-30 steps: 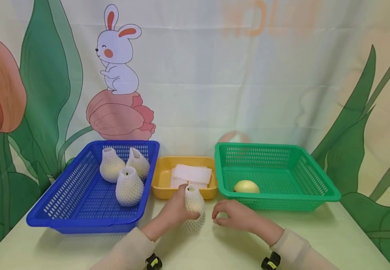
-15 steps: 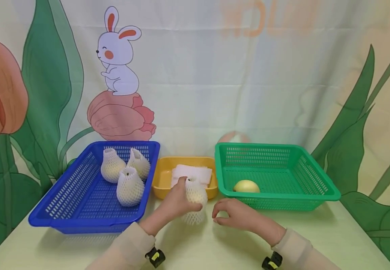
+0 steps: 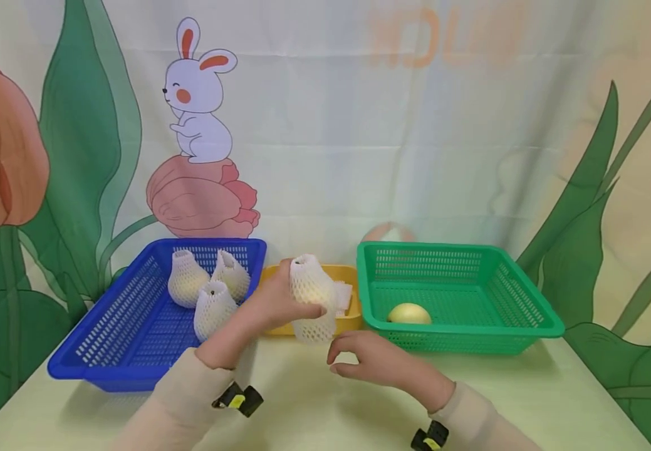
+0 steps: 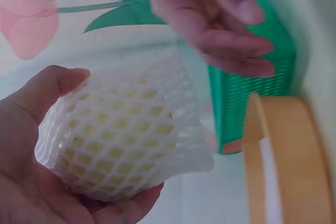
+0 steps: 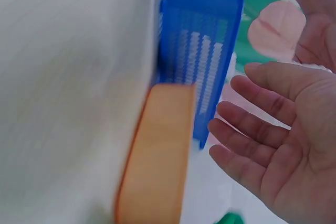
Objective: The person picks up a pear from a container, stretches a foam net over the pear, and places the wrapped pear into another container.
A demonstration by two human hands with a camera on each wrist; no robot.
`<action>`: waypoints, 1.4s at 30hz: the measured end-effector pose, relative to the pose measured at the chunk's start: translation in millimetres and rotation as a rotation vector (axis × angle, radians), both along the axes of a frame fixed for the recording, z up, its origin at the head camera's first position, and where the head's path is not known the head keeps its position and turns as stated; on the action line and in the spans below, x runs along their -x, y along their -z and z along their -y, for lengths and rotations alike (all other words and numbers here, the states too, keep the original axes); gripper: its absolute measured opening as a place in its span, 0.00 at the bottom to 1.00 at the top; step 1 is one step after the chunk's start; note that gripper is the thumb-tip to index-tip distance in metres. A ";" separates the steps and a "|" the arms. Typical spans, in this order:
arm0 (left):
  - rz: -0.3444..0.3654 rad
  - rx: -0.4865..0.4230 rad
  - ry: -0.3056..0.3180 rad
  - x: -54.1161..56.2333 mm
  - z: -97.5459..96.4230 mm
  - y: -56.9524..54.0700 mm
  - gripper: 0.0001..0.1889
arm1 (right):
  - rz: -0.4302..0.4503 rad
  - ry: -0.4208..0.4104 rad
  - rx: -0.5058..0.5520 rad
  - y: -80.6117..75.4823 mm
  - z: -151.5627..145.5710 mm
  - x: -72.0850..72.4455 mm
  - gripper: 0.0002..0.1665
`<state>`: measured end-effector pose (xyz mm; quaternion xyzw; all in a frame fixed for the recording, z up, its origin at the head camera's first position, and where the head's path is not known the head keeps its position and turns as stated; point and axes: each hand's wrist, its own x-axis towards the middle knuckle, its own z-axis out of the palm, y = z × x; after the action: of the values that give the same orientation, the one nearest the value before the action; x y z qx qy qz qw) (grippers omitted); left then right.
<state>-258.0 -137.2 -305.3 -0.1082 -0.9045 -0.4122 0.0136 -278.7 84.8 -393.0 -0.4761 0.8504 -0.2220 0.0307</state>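
My left hand [image 3: 269, 302] grips a pale yellow pear [image 3: 309, 289] wrapped in a white foam net sleeve. Raised off the table, it overlaps the yellow tray in the head view, and the sleeve's loose end hangs below the fruit. In the left wrist view, thumb and fingers wrap round the netted pear [image 4: 118, 137]. My right hand [image 3: 371, 358] hovers to the right, in front of the green basket, its fingers loosely bent with nothing in them. The right wrist view has this right hand [image 5: 278, 129] with its palm bare.
At left, a blue basket [image 3: 105, 369] contains several netted pears [image 3: 187, 282]. A yellow tray [image 3: 350, 324] with white foam sleeves [image 3: 343, 299] stands in the middle. On the right, a green basket [image 3: 472, 331] holds one bare pear [image 3: 410, 313].
My left hand has lifted the netted pear from the table, up and to the left, toward the blue basket. The right hand has shifted slightly left.
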 end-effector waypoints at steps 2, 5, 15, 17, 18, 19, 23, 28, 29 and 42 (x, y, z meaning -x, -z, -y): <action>0.011 0.000 -0.004 -1.8 9.0 -13.3 0.50 | -0.015 -0.016 0.005 -4.0 10.0 -2.4 0.08; 0.014 0.007 -0.020 -2.3 24.9 -30.3 0.49 | -0.035 -0.039 0.010 -9.9 25.8 -6.7 0.08; -0.009 0.006 -0.021 10.7 98.8 -72.6 0.43 | -0.171 -0.042 0.115 -26.2 86.2 -21.5 0.13; -0.034 0.029 -0.038 16.3 115.4 -74.5 0.39 | -0.211 -0.050 0.137 -25.8 97.1 -23.6 0.14; -0.039 0.039 -0.047 19.1 123.3 -74.4 0.37 | -0.225 -0.054 0.139 -25.3 102.3 -24.6 0.14; -0.044 0.046 -0.055 22.4 131.2 -73.5 0.34 | -0.244 -0.062 0.141 -24.5 107.1 -25.6 0.14; -0.009 0.035 -0.094 36.1 158.0 -64.6 0.33 | -0.339 -0.096 0.128 -18.2 125.2 -28.0 0.17; 0.050 0.041 -0.205 52.8 183.8 -41.8 0.45 | -0.489 -0.115 0.078 -7.2 141.6 -27.1 0.22; 0.063 0.042 -0.231 55.4 188.3 -36.3 0.47 | -0.500 -0.115 0.067 -6.0 143.9 -26.8 0.23; 0.240 -0.028 -0.401 74.3 212.1 10.5 0.57 | -0.570 -0.128 0.033 0.7 154.1 -22.3 0.17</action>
<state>-332.3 -349.3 -315.8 0.1235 -0.8974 -0.4235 -0.0110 -256.4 -69.3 -393.7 -0.5725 0.7892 -0.0907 -0.2031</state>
